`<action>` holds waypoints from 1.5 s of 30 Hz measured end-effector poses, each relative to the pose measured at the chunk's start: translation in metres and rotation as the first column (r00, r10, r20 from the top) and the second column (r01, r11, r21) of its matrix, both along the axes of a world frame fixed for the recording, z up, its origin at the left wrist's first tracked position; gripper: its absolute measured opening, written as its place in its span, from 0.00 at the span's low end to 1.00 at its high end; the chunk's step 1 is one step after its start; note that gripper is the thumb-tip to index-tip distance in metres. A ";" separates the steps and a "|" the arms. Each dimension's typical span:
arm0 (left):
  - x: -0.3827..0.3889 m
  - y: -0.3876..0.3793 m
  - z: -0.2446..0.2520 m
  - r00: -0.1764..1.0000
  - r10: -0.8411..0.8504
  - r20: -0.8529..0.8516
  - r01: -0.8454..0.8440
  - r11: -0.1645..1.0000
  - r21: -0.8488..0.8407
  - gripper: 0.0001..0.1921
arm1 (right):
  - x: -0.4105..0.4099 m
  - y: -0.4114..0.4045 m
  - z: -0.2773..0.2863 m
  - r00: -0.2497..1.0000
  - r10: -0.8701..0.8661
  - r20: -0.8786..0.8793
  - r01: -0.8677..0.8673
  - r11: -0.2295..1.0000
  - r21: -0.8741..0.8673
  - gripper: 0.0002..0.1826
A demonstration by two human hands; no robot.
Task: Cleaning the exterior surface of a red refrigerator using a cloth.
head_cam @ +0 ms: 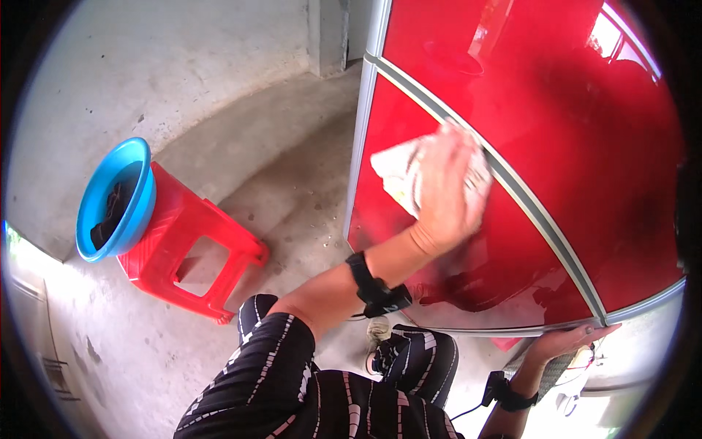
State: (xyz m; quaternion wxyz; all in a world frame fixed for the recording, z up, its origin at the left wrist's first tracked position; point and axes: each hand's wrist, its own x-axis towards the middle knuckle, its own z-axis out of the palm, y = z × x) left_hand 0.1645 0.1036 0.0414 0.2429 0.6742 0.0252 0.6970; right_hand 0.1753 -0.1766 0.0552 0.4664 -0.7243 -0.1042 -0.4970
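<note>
My left hand [447, 192] presses a crumpled white cloth [400, 167] with dark markings against the glossy red lower door [515, 263] of a refrigerator. Its fingertips reach the grey and silver strip [526, 200] between the two doors; the hand is a little blurred. At the refrigerator's near side edge, by the end of that strip, my right hand [565, 341] rests with fingers stretched out and holds nothing. The red upper door [609, 164] shows reflections of a window. Both wrists wear black straps with small devices.
To the left, a blue plastic basin [143, 203] holding dark cloth [109, 217] sits on a red plastic stool [170, 236]. A pale wall [181, 60] runs behind it. A grey woven object [551, 378] and cables lie below my right hand. The floor [296, 164] is concrete with small crumbs.
</note>
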 end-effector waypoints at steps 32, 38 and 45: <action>0.027 0.095 -0.369 0.970 -0.227 0.089 0.138 0.210 -0.968 0.30 | 0.013 -0.058 -0.001 0.804 -0.408 0.433 0.595 0.567 -0.570 0.27; -0.035 0.090 -0.501 0.947 -0.177 0.270 0.175 -0.422 -0.890 0.39 | 0.014 0.002 -0.025 0.948 -0.256 0.189 0.313 0.858 -0.407 0.27; 0.013 0.087 -0.286 0.845 -0.357 0.397 0.134 -0.579 -0.804 0.37 | 0.007 -0.017 -0.009 0.916 -0.292 0.276 0.386 0.833 -0.397 0.27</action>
